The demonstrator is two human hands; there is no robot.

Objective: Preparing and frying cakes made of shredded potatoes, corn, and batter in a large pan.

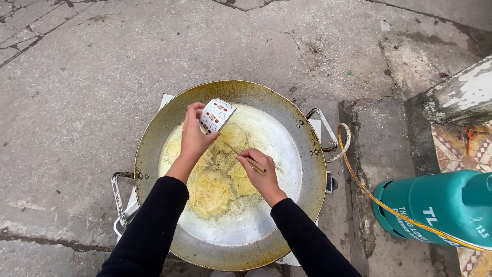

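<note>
Centrally, wide round metal frying pan (302, 169) on burner at frame centre, holding pale yellow shredded strips (215, 190) frying in shallow oil. Left hand (193, 134), fingers clenched around small patterned paper cup (217, 115), tilted over pan's upper middle; cup contents not visible. Right hand (260, 173) pinches thin wooden chopsticks (245, 156), tips among strips. Teal gas cylinder (435, 208), lower right, with yellow hose (359, 179) toward pan.
</note>
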